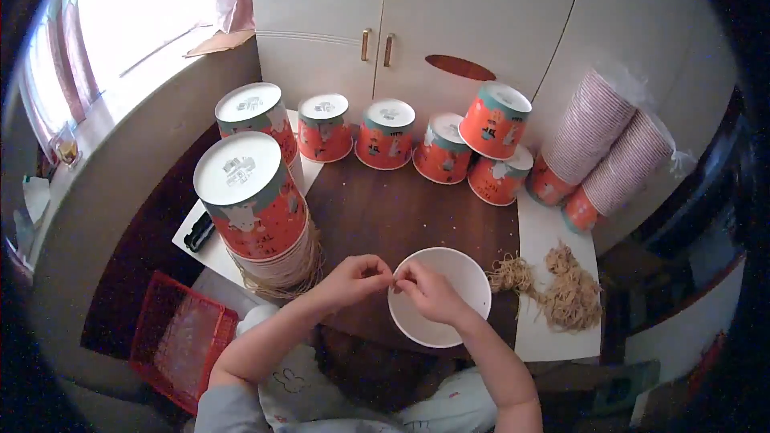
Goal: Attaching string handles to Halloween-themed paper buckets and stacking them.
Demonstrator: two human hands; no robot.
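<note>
Left hand (pixel 365 279), right hand (pixel 427 292): fingers curled; grip I couldn't tell.
Bowl (pixel 468 282): edge lay beneath my right.
Table (pixel 365 204): opened ahead.

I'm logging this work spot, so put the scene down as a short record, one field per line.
Left hand: fingers pinched beside the left rim of the white tub
Right hand: over the tub, fingers close to the left hand's
Held: too small to tell
Back: red tubs in a row, white ends up, one raised on top
Left: tall stack of tubs, tan strands around its lower part
Right: two piles of tan string; behind them, two tall stacks of cups
Lower left: red basket
</note>
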